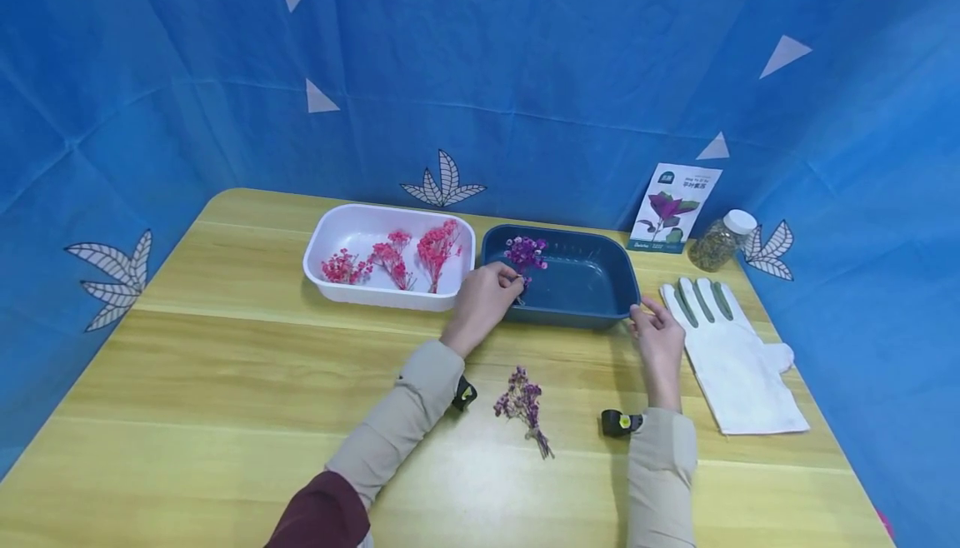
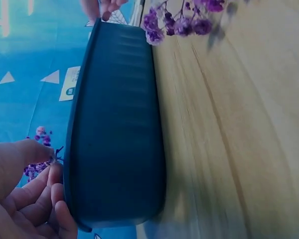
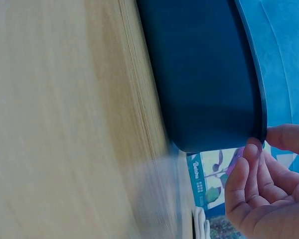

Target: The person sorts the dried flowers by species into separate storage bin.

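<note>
My left hand (image 1: 486, 294) pinches the stems of a small bunch of purple dried flowers (image 1: 526, 253) between thumb and forefinger, over the left end of the dark blue tray (image 1: 573, 315). In the left wrist view the same blossoms (image 2: 34, 170) show partly behind the fingers. My right hand (image 1: 658, 336) pinches the tray's front right corner; in the right wrist view the thumb and fingertips meet at its rim (image 3: 261, 122). A second purple bunch (image 1: 521, 402), its stems gathered, lies on the table in front of the tray, between both forearms.
Left of the dark tray stands a white tray (image 1: 382, 300) with three pink dried flower bunches (image 1: 392, 258). To the right are a plant-picture packet (image 1: 673, 208), a white-lidded jar (image 1: 722, 241) and a white glove (image 1: 738, 369). A blue curtain (image 1: 480, 57) hangs behind the table.
</note>
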`<state>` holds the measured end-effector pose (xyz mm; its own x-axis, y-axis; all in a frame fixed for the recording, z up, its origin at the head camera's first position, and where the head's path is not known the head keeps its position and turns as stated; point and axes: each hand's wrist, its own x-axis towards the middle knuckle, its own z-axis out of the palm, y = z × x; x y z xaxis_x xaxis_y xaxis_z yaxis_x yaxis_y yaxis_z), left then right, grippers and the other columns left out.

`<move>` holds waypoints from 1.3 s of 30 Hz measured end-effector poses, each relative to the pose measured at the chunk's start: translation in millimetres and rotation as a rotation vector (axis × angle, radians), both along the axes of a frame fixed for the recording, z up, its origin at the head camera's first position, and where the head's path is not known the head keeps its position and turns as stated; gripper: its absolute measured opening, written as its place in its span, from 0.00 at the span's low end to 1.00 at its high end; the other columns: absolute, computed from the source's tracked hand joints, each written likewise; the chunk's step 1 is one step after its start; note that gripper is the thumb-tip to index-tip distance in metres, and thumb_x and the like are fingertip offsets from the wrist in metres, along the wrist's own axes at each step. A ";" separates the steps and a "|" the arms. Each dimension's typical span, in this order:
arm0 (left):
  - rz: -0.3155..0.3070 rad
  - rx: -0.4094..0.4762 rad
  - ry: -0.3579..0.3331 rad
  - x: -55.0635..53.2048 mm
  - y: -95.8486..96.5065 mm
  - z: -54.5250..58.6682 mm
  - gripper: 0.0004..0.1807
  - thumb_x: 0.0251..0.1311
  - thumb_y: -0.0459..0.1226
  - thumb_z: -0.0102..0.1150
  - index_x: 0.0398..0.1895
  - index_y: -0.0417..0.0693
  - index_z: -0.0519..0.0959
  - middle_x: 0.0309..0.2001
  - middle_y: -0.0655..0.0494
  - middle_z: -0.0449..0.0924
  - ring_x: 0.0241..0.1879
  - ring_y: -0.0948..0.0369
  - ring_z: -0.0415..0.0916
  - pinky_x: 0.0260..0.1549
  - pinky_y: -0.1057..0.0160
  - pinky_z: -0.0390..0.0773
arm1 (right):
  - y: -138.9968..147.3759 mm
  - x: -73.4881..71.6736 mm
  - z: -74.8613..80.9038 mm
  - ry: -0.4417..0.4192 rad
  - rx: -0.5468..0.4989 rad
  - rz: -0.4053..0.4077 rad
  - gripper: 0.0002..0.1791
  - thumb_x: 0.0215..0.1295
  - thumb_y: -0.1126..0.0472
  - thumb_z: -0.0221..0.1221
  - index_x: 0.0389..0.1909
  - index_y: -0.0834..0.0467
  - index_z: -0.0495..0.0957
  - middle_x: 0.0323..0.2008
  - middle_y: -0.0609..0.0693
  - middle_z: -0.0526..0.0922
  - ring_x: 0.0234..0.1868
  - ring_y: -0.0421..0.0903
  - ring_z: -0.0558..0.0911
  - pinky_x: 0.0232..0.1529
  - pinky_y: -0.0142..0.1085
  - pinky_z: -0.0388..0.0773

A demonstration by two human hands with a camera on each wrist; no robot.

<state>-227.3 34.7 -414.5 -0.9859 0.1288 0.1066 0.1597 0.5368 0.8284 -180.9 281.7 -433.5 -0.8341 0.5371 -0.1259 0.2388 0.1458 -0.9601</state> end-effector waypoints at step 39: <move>-0.058 0.008 0.140 24.4 -13.9 7.7 0.12 0.60 0.36 0.62 0.46 0.43 0.82 0.48 0.48 0.79 0.50 0.51 0.70 0.52 0.55 0.70 | 1.8 -0.2 -2.1 0.007 -0.018 -0.003 0.22 0.66 0.59 0.57 0.60 0.63 0.72 0.23 0.36 0.77 0.26 0.33 0.78 0.31 0.23 0.76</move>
